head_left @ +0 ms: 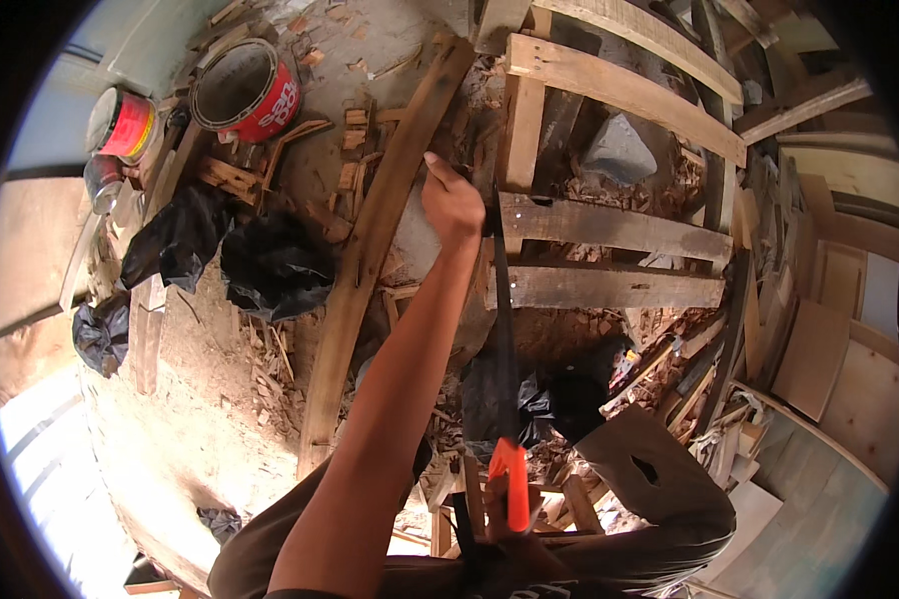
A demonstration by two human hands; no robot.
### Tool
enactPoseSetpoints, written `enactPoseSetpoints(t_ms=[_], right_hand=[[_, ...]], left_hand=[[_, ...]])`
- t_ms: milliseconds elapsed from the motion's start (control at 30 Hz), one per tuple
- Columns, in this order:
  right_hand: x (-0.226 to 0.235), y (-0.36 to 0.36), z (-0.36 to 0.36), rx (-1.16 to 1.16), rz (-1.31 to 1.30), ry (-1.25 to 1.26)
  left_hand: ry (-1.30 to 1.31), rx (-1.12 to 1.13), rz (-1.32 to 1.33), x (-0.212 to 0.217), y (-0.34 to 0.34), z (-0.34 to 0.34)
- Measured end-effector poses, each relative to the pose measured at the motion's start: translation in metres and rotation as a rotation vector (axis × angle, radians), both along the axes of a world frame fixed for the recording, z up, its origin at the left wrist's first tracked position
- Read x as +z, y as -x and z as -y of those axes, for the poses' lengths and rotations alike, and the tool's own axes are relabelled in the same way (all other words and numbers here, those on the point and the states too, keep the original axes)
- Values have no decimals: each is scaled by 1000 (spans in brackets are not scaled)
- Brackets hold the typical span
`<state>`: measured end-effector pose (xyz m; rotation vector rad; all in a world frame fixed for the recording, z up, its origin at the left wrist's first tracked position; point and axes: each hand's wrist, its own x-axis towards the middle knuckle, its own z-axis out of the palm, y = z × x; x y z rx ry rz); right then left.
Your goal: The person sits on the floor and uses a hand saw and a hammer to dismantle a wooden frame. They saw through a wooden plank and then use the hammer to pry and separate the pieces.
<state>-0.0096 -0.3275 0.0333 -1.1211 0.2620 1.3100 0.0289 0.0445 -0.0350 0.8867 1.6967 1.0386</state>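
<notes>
My left hand (452, 205) reaches far forward at the end of a bare arm, its fingers closed around the far tip of a long dark saw blade (502, 339). The blade runs back toward me to an orange handle (514, 484). My right hand (509, 524), only partly seen at the bottom edge, grips that handle. A long curved wooden plank (370, 270) lies just left of my left hand. I cannot tell whether the blade touches it. A wooden slatted frame (609, 225) lies just right of the hand.
Two red paint cans (245, 90) (120, 125) stand at the upper left. Black plastic bags (270, 265) lie left of the plank. A grey stone (619, 150) sits among the slats. Wood scraps and sawdust cover the ground, and boards (819, 339) are stacked at right.
</notes>
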Motion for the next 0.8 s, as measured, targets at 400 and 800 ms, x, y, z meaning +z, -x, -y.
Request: enactPoseSetpoints(t_ms=[400, 800], right_hand=[[49, -4, 3, 522, 850, 10], [18, -38, -185, 337, 990, -154]], left_hand=[[-102, 48, -74, -9, 2, 0], [20, 54, -2, -4, 6, -5]])
